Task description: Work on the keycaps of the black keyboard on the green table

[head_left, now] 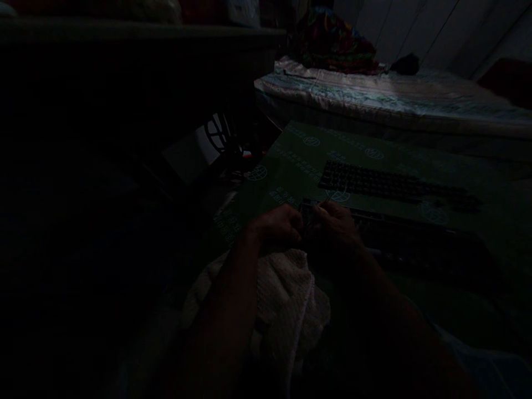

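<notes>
In dim light, a dark keyboard (424, 235) with its keycaps off lies across a green printed sheet. My left hand (280, 223) is curled closed at the keyboard's left end; whatever its fingers grip is lost in shadow. Over that same end, close beside it, my right hand (338, 221) has its fingers pinched together. Too dark to name is anything between those fingertips. Behind the keyboard, loose black keycaps (374, 180) are laid out in rows. A pale cloth (282, 299) lies crumpled below my wrists.
The green sheet (291, 152) spreads under everything. Along the back stands a bed (386, 97) with a heap of patterned fabric (332, 47). A dark table (124, 30) juts in at upper left, and a round black frame (218, 133), perhaps a fan, stands below it.
</notes>
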The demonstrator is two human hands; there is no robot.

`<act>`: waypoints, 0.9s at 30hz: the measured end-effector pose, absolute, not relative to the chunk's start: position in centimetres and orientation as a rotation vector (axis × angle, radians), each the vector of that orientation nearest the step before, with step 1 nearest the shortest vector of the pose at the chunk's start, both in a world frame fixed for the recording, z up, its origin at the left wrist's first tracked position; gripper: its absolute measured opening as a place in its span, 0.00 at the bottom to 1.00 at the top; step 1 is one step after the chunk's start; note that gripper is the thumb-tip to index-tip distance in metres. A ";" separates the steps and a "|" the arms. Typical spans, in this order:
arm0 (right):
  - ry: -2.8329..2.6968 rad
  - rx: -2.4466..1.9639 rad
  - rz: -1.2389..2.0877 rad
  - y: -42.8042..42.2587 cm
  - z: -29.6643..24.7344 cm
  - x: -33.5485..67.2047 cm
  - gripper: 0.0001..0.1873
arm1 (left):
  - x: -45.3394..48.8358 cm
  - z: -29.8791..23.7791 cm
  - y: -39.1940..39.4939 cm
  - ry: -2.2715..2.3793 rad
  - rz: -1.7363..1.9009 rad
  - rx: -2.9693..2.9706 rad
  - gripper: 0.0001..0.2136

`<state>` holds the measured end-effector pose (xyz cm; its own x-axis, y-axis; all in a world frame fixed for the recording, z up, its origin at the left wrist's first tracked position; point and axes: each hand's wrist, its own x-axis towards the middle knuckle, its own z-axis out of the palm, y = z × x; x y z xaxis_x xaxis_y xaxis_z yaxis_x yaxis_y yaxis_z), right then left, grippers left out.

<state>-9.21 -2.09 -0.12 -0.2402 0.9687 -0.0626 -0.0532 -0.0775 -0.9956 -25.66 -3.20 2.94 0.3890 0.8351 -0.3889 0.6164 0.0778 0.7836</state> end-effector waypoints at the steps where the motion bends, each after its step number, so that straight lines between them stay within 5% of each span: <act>1: -1.305 -1.086 1.471 -2.1 -0.1 -9.2 0.14 | -25.7 2.9 -3.2 1.311 0.273 1.620 0.05; 27: -1.159 -1.049 1.551 -2.6 -0.2 -9.1 0.16 | -25.4 3.0 -3.3 1.309 0.302 1.600 0.06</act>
<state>-9.09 -2.61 -0.19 -0.2295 0.9672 -0.1091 -0.1695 -0.1501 -0.9740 -25.39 -3.31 2.98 0.3814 0.8432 -0.3788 0.5923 0.0917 0.8005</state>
